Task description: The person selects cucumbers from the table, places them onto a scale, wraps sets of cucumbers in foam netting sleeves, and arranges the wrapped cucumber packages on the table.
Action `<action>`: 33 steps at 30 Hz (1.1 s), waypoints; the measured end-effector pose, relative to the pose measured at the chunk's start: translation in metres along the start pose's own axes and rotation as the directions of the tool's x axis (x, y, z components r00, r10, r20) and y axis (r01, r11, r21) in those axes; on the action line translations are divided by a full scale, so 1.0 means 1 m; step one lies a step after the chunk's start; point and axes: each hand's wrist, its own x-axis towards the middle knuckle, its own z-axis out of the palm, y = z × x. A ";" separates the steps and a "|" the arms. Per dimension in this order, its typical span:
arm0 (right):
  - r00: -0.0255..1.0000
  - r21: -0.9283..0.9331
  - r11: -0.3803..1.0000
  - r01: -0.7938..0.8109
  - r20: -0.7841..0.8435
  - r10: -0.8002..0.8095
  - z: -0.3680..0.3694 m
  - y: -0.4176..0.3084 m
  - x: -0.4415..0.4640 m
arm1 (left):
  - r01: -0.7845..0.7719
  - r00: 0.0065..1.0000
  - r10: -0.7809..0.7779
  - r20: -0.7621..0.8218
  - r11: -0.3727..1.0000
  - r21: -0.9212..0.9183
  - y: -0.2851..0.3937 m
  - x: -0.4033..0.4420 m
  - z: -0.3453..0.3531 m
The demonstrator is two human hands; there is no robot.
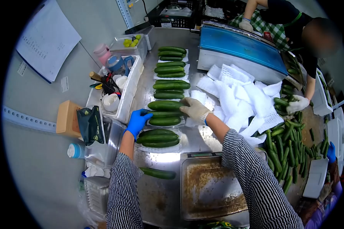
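Observation:
My left hand (138, 121), in a blue glove, has its fingers closed at the left end of the middle cucumber (165, 114) in a group of three. My right hand (195, 110), in a whitish knit glove, grips at the right end of that same group. Above the middle one lies another cucumber (165, 105), and below it a third cucumber (164, 121). White foam netting (184, 119) shows under this group. Closer to me sits a cucumber group (158, 138) on its own netting. A single cucumber (158, 173) lies by my left sleeve.
Farther up are more cucumber groups (171, 84) on netting. A netting pile (239, 95) and a blue-topped machine (240, 47) stand right of them. A stained scale (210, 187) is near me. Left is a foam box (135, 82). Co-workers (290, 23) handle cucumbers at the right.

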 end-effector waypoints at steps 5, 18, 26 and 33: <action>1.000 0.027 0.999 -0.021 0.011 0.021 -0.001 0.001 0.002 | -0.033 0.999 0.025 0.041 0.979 0.201 0.005 0.001 -0.004; 0.998 -0.016 0.998 0.068 -0.009 -0.068 0.006 0.007 0.004 | 0.040 0.981 0.060 -0.184 0.868 0.495 0.021 -0.007 0.004; 0.981 -0.130 0.973 0.192 0.008 -0.193 0.012 -0.008 -0.005 | -0.195 0.930 0.299 -0.215 0.896 0.400 -0.025 -0.011 0.006; 0.986 -0.229 0.959 0.166 0.027 -0.165 0.006 -0.012 -0.006 | -0.050 0.951 0.175 -0.256 0.902 0.429 0.007 -0.041 -0.010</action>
